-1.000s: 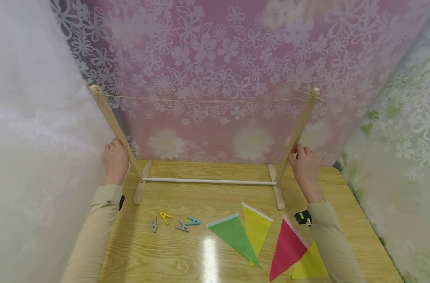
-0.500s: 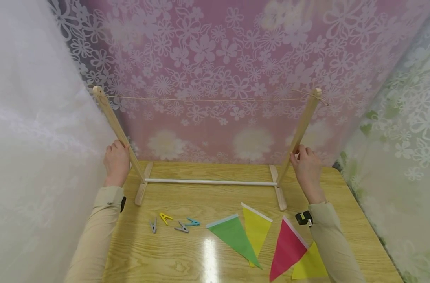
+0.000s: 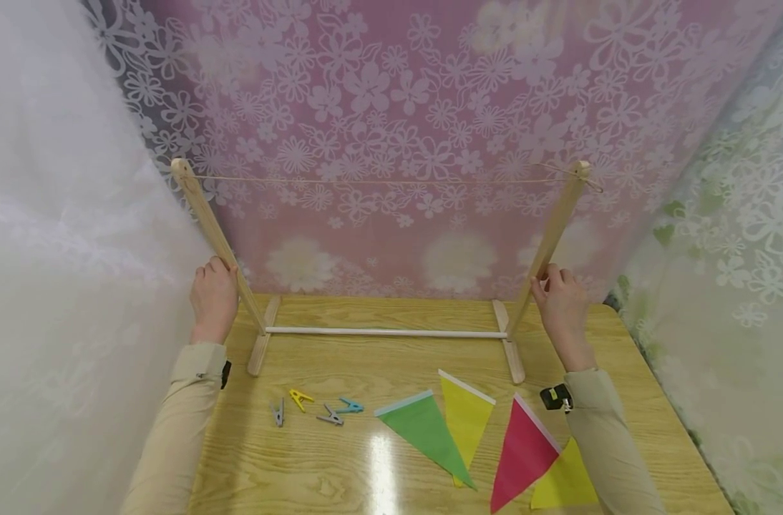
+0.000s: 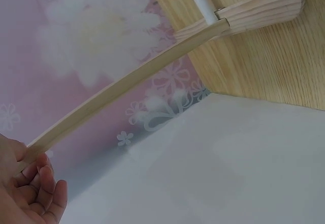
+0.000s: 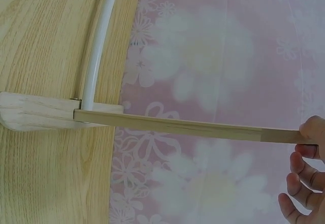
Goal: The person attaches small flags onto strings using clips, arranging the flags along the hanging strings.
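Note:
A wooden stand has two posts joined low down by a white rod (image 3: 385,332), with a thin string (image 3: 378,182) stretched between the post tops. My left hand (image 3: 214,299) pinches the left post (image 3: 206,214) partway up. On the other side, my right hand (image 3: 562,315) holds the right post (image 3: 555,225) between thumb and index finger. Both wrist views show the thumb and index finger at the post, the other fingers loosely bent beside it. The stand's wooden feet (image 3: 516,361) rest on the table.
Several clothespins, among them a yellow clothespin (image 3: 300,400) and a blue clothespin (image 3: 351,405), lie on the wooden table (image 3: 301,472). To their right are several pennants: a green pennant (image 3: 424,433), a pink pennant (image 3: 525,450) and yellow ones. Flowered fabric (image 3: 378,243) hangs behind.
The stand has shifted slightly to the right and a little nearer, both hands moving along with it. Clothespins and pennants have stayed in place.

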Motion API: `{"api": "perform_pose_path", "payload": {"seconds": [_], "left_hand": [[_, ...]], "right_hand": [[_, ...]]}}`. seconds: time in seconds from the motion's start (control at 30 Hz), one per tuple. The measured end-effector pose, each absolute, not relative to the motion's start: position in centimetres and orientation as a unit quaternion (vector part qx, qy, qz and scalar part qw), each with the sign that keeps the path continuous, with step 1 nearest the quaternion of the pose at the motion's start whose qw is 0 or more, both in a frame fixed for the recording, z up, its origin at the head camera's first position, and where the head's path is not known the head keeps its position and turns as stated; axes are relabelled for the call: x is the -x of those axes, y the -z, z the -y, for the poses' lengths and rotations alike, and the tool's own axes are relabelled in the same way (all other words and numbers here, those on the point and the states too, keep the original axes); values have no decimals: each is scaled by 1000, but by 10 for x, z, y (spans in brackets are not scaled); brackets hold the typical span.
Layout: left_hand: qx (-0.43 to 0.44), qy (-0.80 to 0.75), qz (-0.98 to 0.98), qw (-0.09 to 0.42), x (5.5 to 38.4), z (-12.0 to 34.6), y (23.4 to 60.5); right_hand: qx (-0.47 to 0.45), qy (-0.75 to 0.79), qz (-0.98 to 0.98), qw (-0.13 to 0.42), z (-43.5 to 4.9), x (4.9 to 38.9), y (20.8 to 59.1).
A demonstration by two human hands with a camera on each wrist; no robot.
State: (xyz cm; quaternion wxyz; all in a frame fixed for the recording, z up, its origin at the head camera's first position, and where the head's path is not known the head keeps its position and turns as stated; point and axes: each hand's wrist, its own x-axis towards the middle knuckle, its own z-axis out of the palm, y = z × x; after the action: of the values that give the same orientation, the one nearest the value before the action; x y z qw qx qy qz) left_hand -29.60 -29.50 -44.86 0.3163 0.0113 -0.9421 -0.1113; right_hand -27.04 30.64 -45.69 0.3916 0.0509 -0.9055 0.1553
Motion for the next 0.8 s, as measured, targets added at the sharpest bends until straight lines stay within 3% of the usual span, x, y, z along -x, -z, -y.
{"api": "perform_pose_path", "payload": {"seconds": [0.8], "left_hand": [[-19, 138, 943, 301, 295, 279, 447]], "right_hand": [[-47, -143, 899, 411, -320, 272, 456]]}}
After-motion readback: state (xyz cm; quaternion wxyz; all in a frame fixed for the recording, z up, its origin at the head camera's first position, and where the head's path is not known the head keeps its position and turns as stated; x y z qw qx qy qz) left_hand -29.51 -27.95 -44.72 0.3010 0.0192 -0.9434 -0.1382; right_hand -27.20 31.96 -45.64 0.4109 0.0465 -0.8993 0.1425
